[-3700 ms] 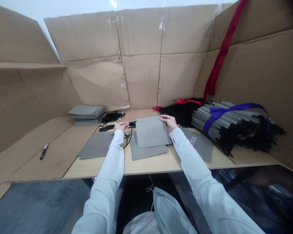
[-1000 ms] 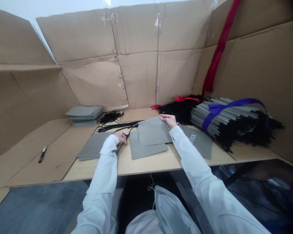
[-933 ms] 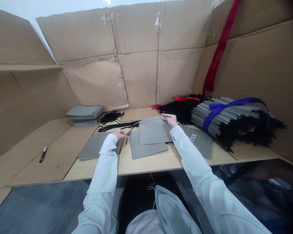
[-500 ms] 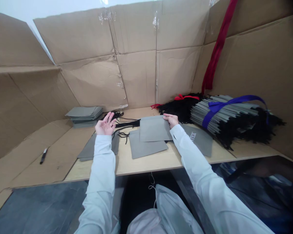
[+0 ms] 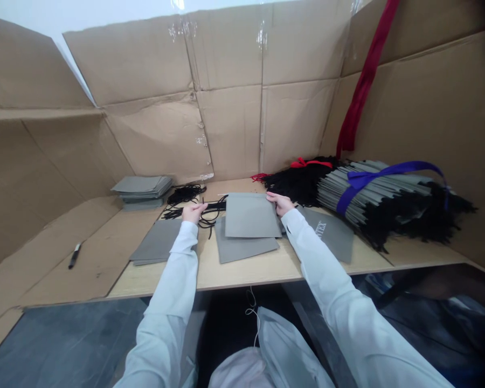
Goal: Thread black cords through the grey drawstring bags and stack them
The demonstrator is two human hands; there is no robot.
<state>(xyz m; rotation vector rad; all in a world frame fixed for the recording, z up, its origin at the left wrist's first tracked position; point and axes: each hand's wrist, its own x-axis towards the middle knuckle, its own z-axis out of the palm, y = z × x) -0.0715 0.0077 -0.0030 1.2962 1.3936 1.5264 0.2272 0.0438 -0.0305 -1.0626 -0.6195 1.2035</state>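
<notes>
My left hand (image 5: 194,213) rests on a tangle of thin black cord (image 5: 206,215), its fingers closed at the end of a flat black strip (image 5: 216,206). My right hand (image 5: 281,203) grips the top right corner of a grey felt sheet (image 5: 250,215). That sheet lies over a second grey sheet (image 5: 242,249). Another grey sheet (image 5: 157,242) lies under my left forearm's side, and a lettered grey sheet (image 5: 329,234) lies beyond my right forearm.
A bundle of grey sheets with black cords, tied with blue ribbon (image 5: 378,196), lies at right, beside a black cord bundle with red ribbon (image 5: 303,183). A small grey stack (image 5: 141,191) and a marker (image 5: 75,256) lie left. Cardboard (image 5: 226,129) walls the pale table (image 5: 242,275).
My left hand has turned from open, palm up, back down onto the black cord. The top grey sheet has shifted slightly left under my right hand.
</notes>
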